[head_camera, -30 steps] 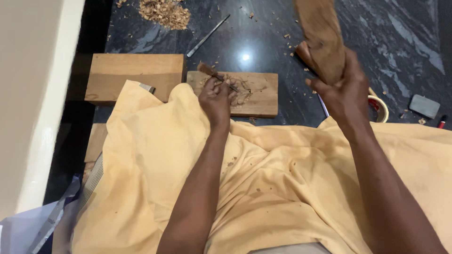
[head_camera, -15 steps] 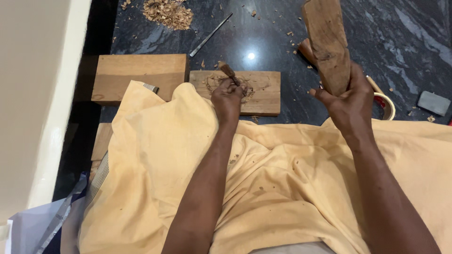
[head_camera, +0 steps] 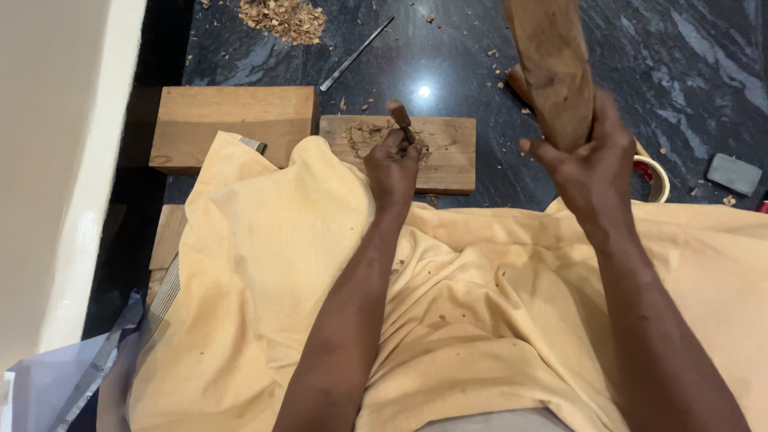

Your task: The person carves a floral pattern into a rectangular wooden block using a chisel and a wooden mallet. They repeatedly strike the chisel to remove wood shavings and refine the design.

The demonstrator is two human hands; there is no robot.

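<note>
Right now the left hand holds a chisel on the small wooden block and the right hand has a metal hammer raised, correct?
Not quite. In the head view the right hand raises a wooden mallet, not metal. The left hand does hold the chisel on the small wooden block.

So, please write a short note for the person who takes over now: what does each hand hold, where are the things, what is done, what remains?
Left hand: closed around a chisel, its tip on the carved plank.
Right hand: raised, gripping a wooden mallet above the floor.
Things: a second, plain plank lies left of the carved one; a metal tool and a shavings pile lie behind them; a tape roll is beside the right hand.
Done: a rough patch is cut in the plank's left part.
Left: the rest of its face is uncut.
</note>
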